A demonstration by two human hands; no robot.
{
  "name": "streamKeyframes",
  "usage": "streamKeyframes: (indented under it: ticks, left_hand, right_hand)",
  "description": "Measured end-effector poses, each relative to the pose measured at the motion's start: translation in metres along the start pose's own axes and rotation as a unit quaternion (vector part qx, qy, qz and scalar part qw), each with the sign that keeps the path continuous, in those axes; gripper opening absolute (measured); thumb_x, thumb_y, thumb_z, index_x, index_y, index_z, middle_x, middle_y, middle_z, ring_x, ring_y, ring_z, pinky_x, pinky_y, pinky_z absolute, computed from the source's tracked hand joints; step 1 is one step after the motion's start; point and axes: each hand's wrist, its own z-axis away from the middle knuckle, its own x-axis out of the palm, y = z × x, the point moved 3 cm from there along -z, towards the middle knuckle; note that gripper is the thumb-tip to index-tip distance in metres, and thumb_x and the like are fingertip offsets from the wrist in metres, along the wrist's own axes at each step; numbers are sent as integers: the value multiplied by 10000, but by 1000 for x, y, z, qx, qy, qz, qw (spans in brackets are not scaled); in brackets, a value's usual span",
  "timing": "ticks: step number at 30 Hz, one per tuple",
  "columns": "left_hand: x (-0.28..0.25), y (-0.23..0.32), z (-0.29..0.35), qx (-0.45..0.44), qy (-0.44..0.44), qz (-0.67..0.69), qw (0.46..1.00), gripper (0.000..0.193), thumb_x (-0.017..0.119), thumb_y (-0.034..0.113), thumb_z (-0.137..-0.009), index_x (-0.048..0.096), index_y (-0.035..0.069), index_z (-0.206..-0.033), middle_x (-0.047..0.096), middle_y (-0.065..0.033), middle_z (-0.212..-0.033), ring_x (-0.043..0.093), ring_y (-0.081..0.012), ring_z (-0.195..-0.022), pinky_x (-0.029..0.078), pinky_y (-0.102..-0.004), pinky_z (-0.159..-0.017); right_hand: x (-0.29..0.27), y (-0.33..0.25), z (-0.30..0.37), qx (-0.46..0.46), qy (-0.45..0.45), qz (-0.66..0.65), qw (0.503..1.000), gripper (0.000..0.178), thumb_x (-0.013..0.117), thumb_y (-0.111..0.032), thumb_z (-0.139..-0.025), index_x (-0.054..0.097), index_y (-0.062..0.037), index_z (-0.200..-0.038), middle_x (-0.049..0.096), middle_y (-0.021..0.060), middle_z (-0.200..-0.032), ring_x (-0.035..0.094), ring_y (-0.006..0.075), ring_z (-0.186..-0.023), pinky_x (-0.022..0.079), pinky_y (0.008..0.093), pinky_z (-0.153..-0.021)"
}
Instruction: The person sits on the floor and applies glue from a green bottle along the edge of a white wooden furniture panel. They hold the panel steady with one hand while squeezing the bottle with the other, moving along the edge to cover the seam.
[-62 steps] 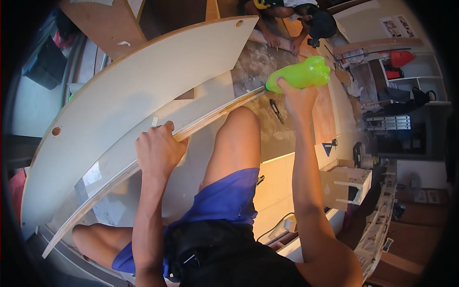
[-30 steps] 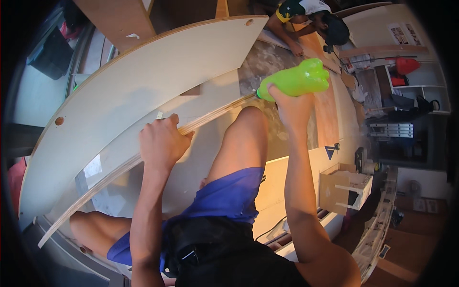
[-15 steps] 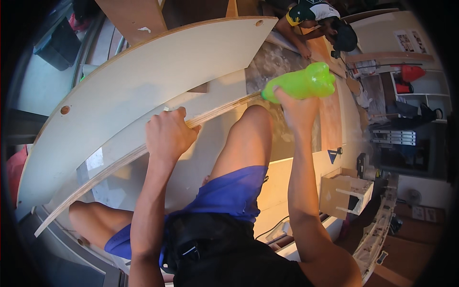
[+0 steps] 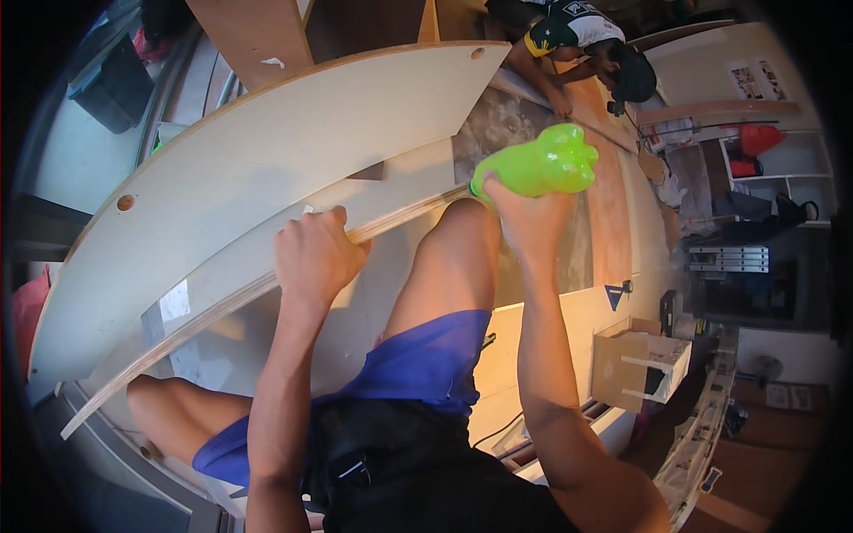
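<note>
Gripping a bright green bottle [image 4: 542, 164] around its body, the right hand [image 4: 530, 216] holds it slanted at the right end of the plywood board [image 4: 395, 218], its neck angled toward the board's layered edge, though whether they touch cannot be told. Closed over that edge right of the board's middle, the left hand [image 4: 315, 255] clasps it. Beyond the board stretches a pale curved panel [image 4: 267, 151] with round holes, and to the board's right are a blue triangular tool [image 4: 614, 296] and, farther off, a co-worker [image 4: 582, 28] leaning forward.
</note>
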Motion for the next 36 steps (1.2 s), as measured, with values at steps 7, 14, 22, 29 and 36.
streamKeyframes:
  ticks: [7,14,22,29,36]
  left_hand:
    - [3,0,2,3,1,4,1000,398,876,416,-768,793,58,-921,755,-204,-770,761,-391,-725,613,-450,-691]
    - [1,-3,4,6,9,2,1000,392,874,415,-779,792,64,-936,758,-199,-776,763,-386,-731,613,-442,-692]
    - [4,-2,4,3,6,6,1000,400,874,421,-776,792,67,-944,757,-192,-769,763,-377,-739,608,-443,-682]
    - [3,-3,2,-20,-8,12,1000,380,859,398,-772,794,67,-948,756,-203,-784,762,-384,-741,608,-449,-687]
    - [0,-2,2,-14,9,18,1000,375,856,393,-772,797,66,-945,752,-207,-777,762,-384,-741,610,-457,-697]
  right_hand:
    - [0,2,11,-36,-8,-31,999,350,878,-114,-748,722,-11,-1044,748,86,-1008,718,219,-940,564,384,-884]
    - [15,-19,32,-69,-39,-29,996,372,885,-137,-751,721,-23,-1065,742,84,-1030,715,224,-958,560,396,-892]
    - [25,-27,35,-64,-47,-72,994,329,858,-90,-770,717,-10,-1056,738,90,-1024,713,213,-945,567,378,-867]
    - [21,-6,16,-10,-37,-113,993,312,843,-59,-787,714,21,-1060,743,85,-1012,716,203,-925,577,375,-867]
    - [23,-13,16,-18,-38,-94,995,310,858,-90,-798,719,13,-1055,753,92,-1017,718,204,-912,572,367,-865]
